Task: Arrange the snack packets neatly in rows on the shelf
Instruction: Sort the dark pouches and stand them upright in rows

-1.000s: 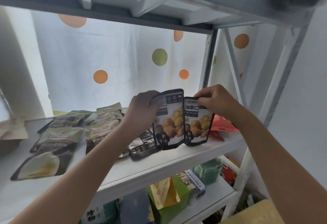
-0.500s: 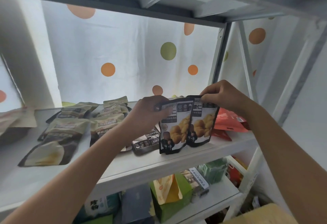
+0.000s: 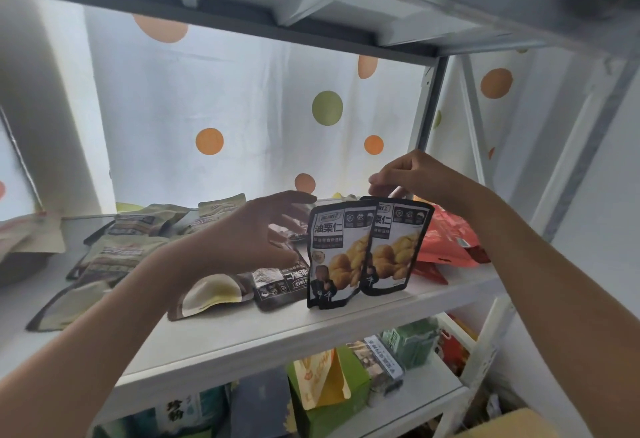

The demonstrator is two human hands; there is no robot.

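While left hand [image 3: 256,233] fingers spread empty, right hand [image 3: 412,174] hovers above packets [image 3: 367,250].

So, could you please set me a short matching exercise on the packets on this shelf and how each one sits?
Things:
1. two black chestnut packets
2. dark packet
3. red packets
4. olive packets

States:
A. lying flat, just left of the standing pair
B. lying at the shelf's right end
C. standing upright, overlapping
D. lying spread over the left half

Pairs: 1-C, 2-A, 3-B, 4-D
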